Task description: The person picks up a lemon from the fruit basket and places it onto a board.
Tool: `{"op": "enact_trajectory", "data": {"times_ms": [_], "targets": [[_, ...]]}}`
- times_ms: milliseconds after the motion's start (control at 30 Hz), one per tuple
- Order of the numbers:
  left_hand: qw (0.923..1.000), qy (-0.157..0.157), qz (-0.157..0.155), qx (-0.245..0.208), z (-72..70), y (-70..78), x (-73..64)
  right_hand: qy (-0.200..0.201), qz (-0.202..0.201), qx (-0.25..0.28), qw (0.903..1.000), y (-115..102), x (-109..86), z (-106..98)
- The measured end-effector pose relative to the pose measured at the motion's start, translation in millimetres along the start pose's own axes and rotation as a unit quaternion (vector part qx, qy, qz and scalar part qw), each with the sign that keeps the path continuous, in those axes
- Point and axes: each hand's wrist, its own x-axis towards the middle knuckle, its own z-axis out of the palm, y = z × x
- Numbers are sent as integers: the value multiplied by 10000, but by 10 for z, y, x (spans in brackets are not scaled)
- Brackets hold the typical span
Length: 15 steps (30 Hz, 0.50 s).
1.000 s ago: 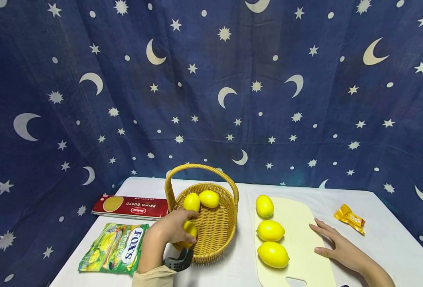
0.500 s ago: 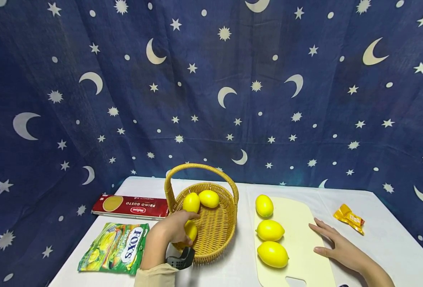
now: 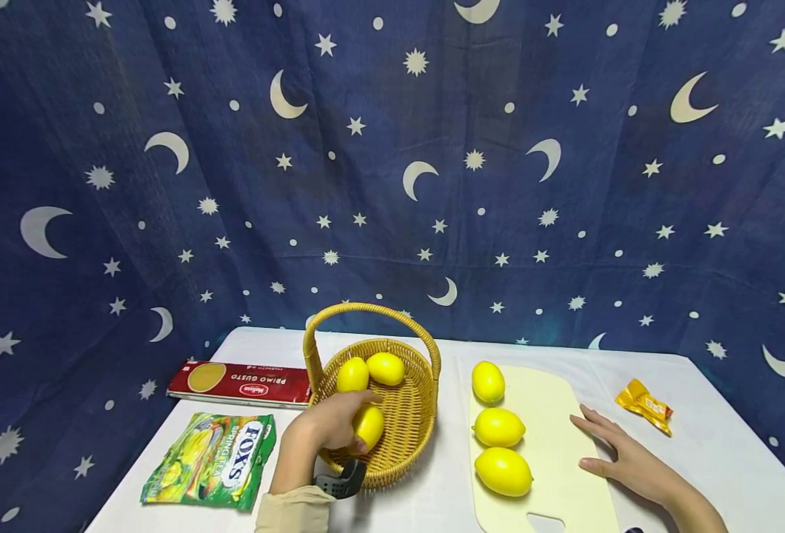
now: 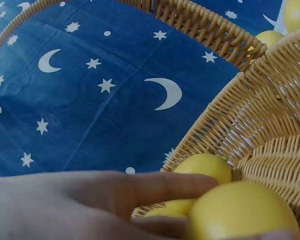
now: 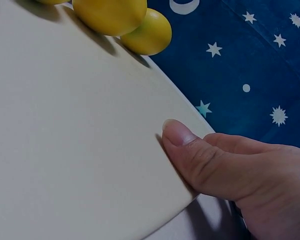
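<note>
Inside the wicker basket (image 3: 402,422), my left hand (image 3: 326,423) grips a yellow lemon (image 3: 369,425), thumb on its near side. The left wrist view shows that lemon (image 4: 242,212) between the fingers. Two other lemons, one at the left (image 3: 352,374) and another lemon (image 3: 386,369) beside it, lie at the back of the basket. My right hand (image 3: 635,459) rests on the right edge of the cream cutting board (image 3: 566,451), fingers extended. Along the board's left side sit three lemons in a column: a far lemon (image 3: 488,382), a middle lemon (image 3: 499,427) and a near lemon (image 3: 503,471).
A red spaghetti pack (image 3: 242,383) lies left of the basket, with a green FOX'S bag (image 3: 212,460) nearer. An orange wrapped snack (image 3: 644,406) lies beyond the right hand. The basket's tall handle (image 3: 372,308) arches overhead. A blue starry cloth (image 3: 366,185) hangs behind the table.
My left hand has shifted right in the basket, and the lemon it grips has moved right and slightly up with it. The right hand keeps its place on the board.
</note>
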Motion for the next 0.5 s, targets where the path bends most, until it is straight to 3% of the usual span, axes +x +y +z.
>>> {"op": "enact_trajectory", "data": {"times_ms": [167, 500], "targets": [[9990, 236, 334, -153, 61, -66, 84, 66, -94, 27, 9999, 12, -10, 10], [9957, 624, 627, -267, 205, -64, 250, 159, -233, -12, 9996, 24, -18, 23]]}}
